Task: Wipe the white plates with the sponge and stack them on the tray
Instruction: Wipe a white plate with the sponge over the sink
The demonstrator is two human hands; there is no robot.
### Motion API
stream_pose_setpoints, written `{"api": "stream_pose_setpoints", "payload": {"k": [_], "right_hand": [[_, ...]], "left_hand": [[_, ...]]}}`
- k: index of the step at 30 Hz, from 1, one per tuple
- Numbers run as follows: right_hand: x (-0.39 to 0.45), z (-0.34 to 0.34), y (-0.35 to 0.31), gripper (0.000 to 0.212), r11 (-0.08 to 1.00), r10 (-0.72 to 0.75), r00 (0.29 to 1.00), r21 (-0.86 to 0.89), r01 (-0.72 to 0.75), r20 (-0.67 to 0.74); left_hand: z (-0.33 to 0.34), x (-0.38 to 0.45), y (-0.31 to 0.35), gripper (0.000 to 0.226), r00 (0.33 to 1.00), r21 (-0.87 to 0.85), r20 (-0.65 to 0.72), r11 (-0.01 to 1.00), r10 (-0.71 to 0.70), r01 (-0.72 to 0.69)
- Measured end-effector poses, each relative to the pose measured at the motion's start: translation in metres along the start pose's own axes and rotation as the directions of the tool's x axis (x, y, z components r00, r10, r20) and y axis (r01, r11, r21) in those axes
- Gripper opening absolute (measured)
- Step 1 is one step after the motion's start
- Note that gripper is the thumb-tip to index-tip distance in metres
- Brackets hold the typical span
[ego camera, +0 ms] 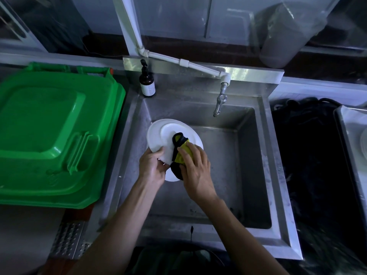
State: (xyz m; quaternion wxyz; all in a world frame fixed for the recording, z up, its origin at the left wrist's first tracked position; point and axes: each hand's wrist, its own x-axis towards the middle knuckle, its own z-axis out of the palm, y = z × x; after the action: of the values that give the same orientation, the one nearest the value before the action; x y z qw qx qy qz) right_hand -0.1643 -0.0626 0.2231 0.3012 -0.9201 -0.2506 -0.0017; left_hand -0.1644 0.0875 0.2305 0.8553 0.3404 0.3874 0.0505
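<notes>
A white plate (pixel 158 135) is held tilted over the left side of the steel sink (pixel 228 155). My left hand (pixel 152 167) grips its near left rim, thumb on the face. My right hand (pixel 195 169) presses a yellow and black sponge (pixel 181 150) against the plate's right half, fingers curled over it. The lower part of the plate is hidden behind both hands. At the far right edge a metal tray (pixel 343 124) shows part of a white plate (pixel 364 141) in it.
A green plastic bin lid (pixel 51 132) fills the left side beside the sink. A dark pump bottle (pixel 147 82) stands on the sink's back left corner. A metal tap (pixel 220 102) hangs over the basin from a white pipe. Black bagging (pixel 309 155) lies right of the sink.
</notes>
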Motion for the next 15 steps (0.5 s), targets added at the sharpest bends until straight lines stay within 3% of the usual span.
{"api": "stream_pose_setpoints", "payload": {"k": [4, 11, 15], "right_hand": [[0.0, -0.008, 0.014, 0.045, 0.984, 0.147, 0.989, 0.109, -0.143, -0.024], [0.015, -0.019, 0.033, 0.053, 0.959, 0.228, 0.973, 0.183, -0.216, -0.044], [0.025, -0.024, 0.048, 0.058, 0.936, 0.296, 0.955, 0.203, -0.287, -0.016]], "left_hand": [[-0.002, -0.002, 0.003, 0.035, 0.999, 0.0, 0.032, 1.0, -0.014, 0.014], [-0.019, 0.002, 0.015, 0.029, 0.984, 0.063, 0.173, 0.997, -0.051, 0.041], [-0.026, 0.0, 0.02, 0.043, 0.958, 0.14, 0.279, 0.99, -0.063, 0.025]]}}
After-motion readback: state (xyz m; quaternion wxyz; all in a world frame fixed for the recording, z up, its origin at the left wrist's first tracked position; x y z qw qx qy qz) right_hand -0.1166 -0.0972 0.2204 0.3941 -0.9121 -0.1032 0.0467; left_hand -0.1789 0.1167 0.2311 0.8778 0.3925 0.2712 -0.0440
